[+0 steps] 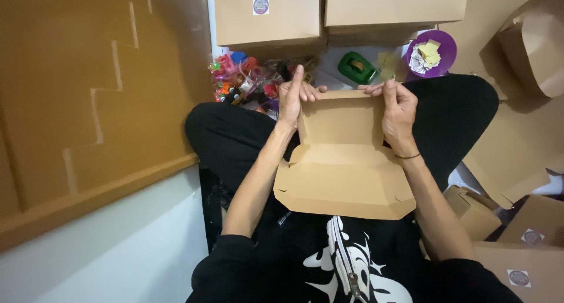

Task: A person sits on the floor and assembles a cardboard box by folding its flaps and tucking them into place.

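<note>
The box blank [343,162] lies at frame centre, across the person's lap. The left hand [295,97] pinches its upper left corner, forefinger raised; the right hand [397,106] grips the upper right corner, fingers curled over the edge. Both hold thin card only at the far edge, so uneven pressure could crease it off the scored lines or tear a corner tab. The near flap hangs unsupported and could slip from the lap. The tape dispenser [356,67] and purple bowl [432,53], just above the hands, could be knocked.
</note>
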